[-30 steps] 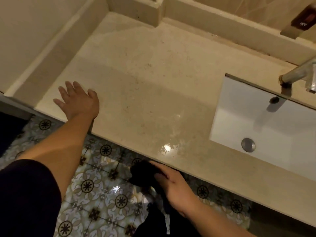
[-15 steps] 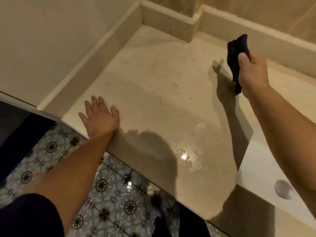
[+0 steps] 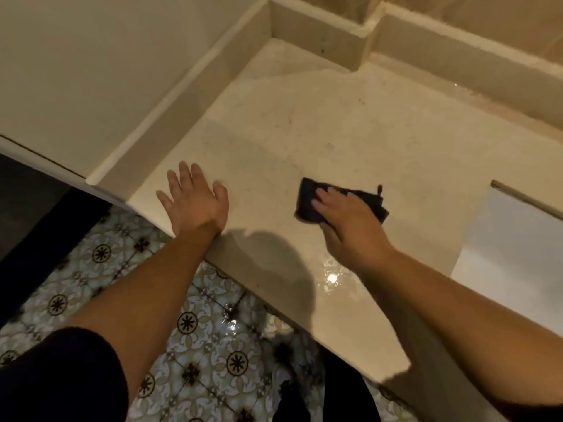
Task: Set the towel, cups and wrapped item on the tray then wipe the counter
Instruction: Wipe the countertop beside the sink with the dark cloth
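Note:
A dark cloth [image 3: 307, 202] lies flat on the beige stone counter [image 3: 320, 126], near its front middle. My right hand [image 3: 350, 223] presses down on the cloth with fingers spread over it. My left hand [image 3: 195, 202] rests flat on the counter's front left edge, fingers apart, holding nothing. No tray, cups, towel or wrapped item are in view.
A white sink basin [image 3: 518, 254] is set into the counter at the right. A raised stone ledge [image 3: 316, 38] runs along the back and left side. A wet shiny patch [image 3: 332, 275] sits near the front edge. Patterned floor tiles [image 3: 198, 345] lie below.
My right hand came down from the back of the counter, where it held the cloth in the air, and now presses it flat near the front. My left hand stayed put.

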The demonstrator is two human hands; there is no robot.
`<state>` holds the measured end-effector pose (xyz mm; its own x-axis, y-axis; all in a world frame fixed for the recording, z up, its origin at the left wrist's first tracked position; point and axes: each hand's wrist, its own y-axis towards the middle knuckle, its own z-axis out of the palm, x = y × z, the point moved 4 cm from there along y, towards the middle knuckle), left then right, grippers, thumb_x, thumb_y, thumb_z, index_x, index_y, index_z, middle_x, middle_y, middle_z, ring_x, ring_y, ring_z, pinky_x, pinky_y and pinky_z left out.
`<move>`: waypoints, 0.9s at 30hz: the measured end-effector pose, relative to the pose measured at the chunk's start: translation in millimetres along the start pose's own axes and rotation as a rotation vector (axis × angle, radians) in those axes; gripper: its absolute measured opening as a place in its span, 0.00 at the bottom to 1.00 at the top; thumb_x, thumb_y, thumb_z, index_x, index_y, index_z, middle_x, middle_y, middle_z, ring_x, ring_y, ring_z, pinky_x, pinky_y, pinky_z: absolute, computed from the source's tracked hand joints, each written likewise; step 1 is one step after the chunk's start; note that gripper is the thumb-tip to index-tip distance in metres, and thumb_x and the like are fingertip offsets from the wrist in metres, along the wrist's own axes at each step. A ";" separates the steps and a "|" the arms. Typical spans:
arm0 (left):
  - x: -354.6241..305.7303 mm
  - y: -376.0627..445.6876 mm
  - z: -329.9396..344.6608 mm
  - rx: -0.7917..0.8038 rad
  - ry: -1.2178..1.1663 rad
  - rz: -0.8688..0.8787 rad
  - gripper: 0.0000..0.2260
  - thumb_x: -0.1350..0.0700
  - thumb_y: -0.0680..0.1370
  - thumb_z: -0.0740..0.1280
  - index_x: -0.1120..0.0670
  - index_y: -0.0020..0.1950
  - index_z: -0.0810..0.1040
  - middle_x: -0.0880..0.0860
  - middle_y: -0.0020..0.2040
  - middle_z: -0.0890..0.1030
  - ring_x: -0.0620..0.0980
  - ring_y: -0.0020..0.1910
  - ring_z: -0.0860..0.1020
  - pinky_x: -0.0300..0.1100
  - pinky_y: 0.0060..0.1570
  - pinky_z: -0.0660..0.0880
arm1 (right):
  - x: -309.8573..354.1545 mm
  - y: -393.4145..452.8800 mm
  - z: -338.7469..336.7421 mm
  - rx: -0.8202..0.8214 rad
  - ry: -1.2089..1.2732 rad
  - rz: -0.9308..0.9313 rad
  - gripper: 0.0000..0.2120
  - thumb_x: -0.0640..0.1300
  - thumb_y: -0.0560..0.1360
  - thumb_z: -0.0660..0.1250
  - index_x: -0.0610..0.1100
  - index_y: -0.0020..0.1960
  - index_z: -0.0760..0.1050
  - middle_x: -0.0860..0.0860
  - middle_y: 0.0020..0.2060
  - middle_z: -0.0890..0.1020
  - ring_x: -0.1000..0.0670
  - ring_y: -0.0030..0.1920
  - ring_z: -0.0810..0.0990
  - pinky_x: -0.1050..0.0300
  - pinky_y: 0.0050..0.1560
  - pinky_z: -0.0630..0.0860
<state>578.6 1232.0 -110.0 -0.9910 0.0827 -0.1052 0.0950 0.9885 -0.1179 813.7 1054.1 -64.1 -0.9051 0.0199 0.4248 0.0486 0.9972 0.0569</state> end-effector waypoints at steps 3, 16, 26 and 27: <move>-1.1 -1.4 -0.3 0.027 -0.022 0.005 0.31 0.42 0.80 0.43 0.56 0.80 0.50 0.55 0.81 0.49 0.58 0.79 0.45 0.64 0.73 0.43 | 55.4 -61.3 30.3 0.105 0.049 -0.043 0.24 0.34 0.70 0.73 0.40 0.66 0.78 0.42 0.68 0.76 0.38 0.69 0.73 0.37 0.68 0.66; 3.2 4.8 4.6 0.090 -0.033 0.049 0.31 0.41 0.81 0.42 0.57 0.80 0.47 0.55 0.81 0.45 0.58 0.79 0.43 0.64 0.73 0.39 | 102.6 -113.3 47.8 0.174 0.369 0.154 0.19 0.40 0.82 0.61 0.47 0.73 0.70 0.53 0.73 0.70 0.55 0.75 0.62 0.63 0.73 0.48; -18.4 -69.4 -31.5 0.268 -0.204 0.309 0.29 0.40 0.83 0.46 0.52 0.81 0.46 0.51 0.81 0.42 0.52 0.79 0.43 0.58 0.75 0.40 | 105.3 -139.2 18.0 0.419 1.598 0.764 0.14 0.38 0.81 0.62 0.38 0.64 0.78 0.36 0.59 0.81 0.40 0.56 0.81 0.47 0.58 0.78; -27.8 -85.4 -41.0 0.308 -0.320 0.355 0.29 0.40 0.83 0.48 0.51 0.80 0.49 0.50 0.81 0.45 0.50 0.79 0.47 0.52 0.76 0.44 | 104.6 -140.8 10.3 0.400 1.629 0.760 0.14 0.38 0.81 0.62 0.37 0.64 0.78 0.35 0.60 0.80 0.40 0.56 0.81 0.47 0.58 0.79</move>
<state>594.2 1150.5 -56.6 -0.8200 0.3130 -0.4791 0.4877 0.8203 -0.2988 707.8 916.5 -37.0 0.5315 0.5820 0.6154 -0.1095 0.7677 -0.6314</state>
